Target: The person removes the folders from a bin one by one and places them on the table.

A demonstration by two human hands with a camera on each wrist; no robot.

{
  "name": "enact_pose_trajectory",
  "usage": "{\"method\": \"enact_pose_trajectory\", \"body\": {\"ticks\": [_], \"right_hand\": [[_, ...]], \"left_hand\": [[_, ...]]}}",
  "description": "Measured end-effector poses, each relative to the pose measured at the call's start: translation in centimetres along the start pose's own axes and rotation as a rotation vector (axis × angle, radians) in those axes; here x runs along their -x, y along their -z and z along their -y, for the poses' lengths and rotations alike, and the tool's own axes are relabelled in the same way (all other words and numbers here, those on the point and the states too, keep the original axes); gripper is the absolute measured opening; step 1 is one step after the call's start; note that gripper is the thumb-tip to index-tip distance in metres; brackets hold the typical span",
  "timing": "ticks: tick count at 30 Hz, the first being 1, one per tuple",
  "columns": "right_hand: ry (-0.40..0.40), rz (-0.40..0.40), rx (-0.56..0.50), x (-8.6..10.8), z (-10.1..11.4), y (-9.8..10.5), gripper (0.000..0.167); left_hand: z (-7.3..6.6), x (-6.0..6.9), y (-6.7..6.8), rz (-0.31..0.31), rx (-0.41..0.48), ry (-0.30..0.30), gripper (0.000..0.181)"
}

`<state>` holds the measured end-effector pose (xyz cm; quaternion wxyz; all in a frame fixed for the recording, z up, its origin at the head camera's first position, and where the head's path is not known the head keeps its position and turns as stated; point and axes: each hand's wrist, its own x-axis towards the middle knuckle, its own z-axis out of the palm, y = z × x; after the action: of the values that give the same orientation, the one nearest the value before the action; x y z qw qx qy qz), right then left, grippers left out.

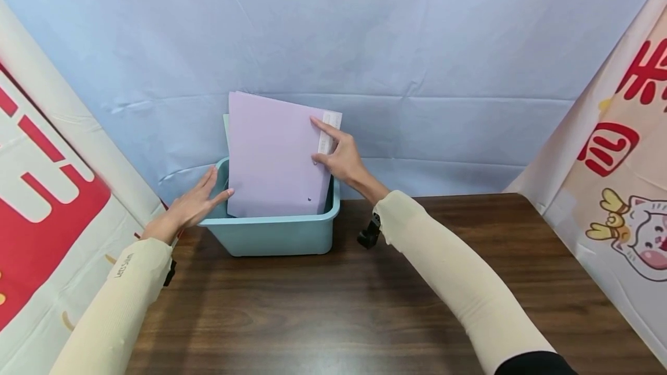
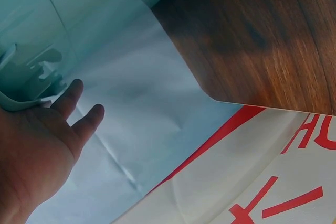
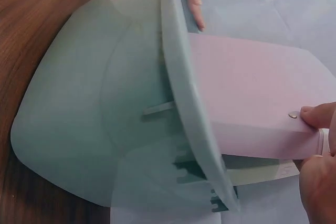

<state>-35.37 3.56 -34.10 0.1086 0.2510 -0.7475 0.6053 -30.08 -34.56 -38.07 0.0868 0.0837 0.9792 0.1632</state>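
A purple file folder point(image 1: 276, 158) with a white label strip on its right side stands upright inside a teal plastic bin point(image 1: 271, 239). My right hand point(image 1: 345, 158) grips the folder's right edge; in the right wrist view the thumb lies near a small round snap on the purple folder point(image 3: 252, 85). Behind it shows a sliver of a pale green folder point(image 1: 226, 127), mostly hidden. My left hand point(image 1: 190, 202) is at the bin's left rim, its fingers extended. In the left wrist view that left hand point(image 2: 39, 158) touches the rim, partly out of frame.
The bin stands at the back left of a dark wooden table point(image 1: 323, 317). A pale blue cloth point(image 1: 417, 62) hangs right behind it. Printed cloths with red figures flank the left point(image 1: 47, 201) and right point(image 1: 615, 207) sides.
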Motion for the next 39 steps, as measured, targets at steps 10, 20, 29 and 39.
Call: {"method": "enact_pose_trajectory", "body": {"ticks": [10, 20, 29, 39], "right_hand": [[0.039, -0.027, -0.017, -0.2, 1.0, 0.8, 0.084], [0.042, -0.068, -0.038, -0.2, 2.3, 2.0, 0.083], [0.062, -0.117, -0.068, -0.4, 3.2, 3.2, 0.086], [0.056, -0.167, -0.089, -0.4, 4.2, 4.5, 0.087]], "left_hand": [[0.1, -0.2, -0.1, -0.004, 0.007, 0.004, 0.101], [0.1, -0.3, 0.0, 0.004, 0.003, -0.001, 0.101], [0.4, -0.4, -0.2, 0.001, -0.002, 0.01, 0.101], [0.4, -0.2, -0.2, 0.001, -0.014, 0.009, 0.103]]}}
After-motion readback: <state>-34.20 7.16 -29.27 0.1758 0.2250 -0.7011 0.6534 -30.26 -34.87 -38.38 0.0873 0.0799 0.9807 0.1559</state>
